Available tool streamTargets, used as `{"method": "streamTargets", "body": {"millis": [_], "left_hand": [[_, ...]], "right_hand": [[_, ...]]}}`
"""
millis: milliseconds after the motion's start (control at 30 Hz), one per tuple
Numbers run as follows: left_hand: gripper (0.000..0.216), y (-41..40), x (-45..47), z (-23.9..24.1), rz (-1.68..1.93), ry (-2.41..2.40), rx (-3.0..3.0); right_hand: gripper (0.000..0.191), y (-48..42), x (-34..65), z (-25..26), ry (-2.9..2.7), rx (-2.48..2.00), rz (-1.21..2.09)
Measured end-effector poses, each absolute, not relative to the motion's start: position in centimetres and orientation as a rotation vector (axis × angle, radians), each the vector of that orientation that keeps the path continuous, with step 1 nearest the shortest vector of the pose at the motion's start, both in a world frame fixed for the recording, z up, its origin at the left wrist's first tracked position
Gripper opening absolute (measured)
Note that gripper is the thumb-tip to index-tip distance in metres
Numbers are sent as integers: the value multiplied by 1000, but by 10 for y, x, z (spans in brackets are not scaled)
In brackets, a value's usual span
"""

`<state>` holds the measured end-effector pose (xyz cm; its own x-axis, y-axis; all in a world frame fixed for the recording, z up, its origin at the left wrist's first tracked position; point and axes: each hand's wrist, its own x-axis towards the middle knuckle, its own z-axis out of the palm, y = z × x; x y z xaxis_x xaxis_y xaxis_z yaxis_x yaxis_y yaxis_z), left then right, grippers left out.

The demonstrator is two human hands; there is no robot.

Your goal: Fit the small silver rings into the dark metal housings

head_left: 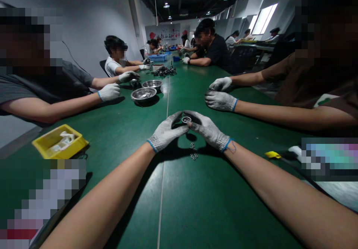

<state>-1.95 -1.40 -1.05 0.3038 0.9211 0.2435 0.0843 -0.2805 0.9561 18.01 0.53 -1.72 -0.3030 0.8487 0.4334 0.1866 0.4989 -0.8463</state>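
Both my hands wear white knitted gloves with blue cuffs and dark, soiled fingertips. Between them is a small round metal ring-shaped part (186, 119) with some detail inside its rim. My left hand (168, 129) pinches it from the left, thumb and fingers closed on its edge. From the other side my right hand (208, 129) grips the same part, its thumb at the front rim. The part is held a little above the green table (134, 189). On the table just below lie several small metal rings in two little clusters (194, 155).
Two steel bowls (143, 95) stand ahead on the left, near a dark heap of parts (165, 71). A yellow bin (60, 141) with white items is at the left. Co-workers' gloved hands (220, 99) work at right and left. A yellow-tipped tool (272, 154) lies right.
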Motion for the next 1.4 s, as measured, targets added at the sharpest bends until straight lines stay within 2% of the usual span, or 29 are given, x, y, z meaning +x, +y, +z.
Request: {"method": "streamTargets", "body": {"millis": [533, 767, 1200, 1400], "left_hand": [[66, -13, -29, -3, 1080, 895, 1640], [49, -15, -27, 4, 1064, 898, 1678], [55, -15, -25, 1, 1039, 936, 1688], [52, -16, -26, 2, 1046, 932, 1671]], "right_hand": [[70, 8, 186, -15, -1840, -867, 933], [51, 2, 185, -11, -1841, -876, 869], [43, 4, 184, -15, -1873, -860, 783], [42, 4, 185, -14, -1872, -853, 816]]}}
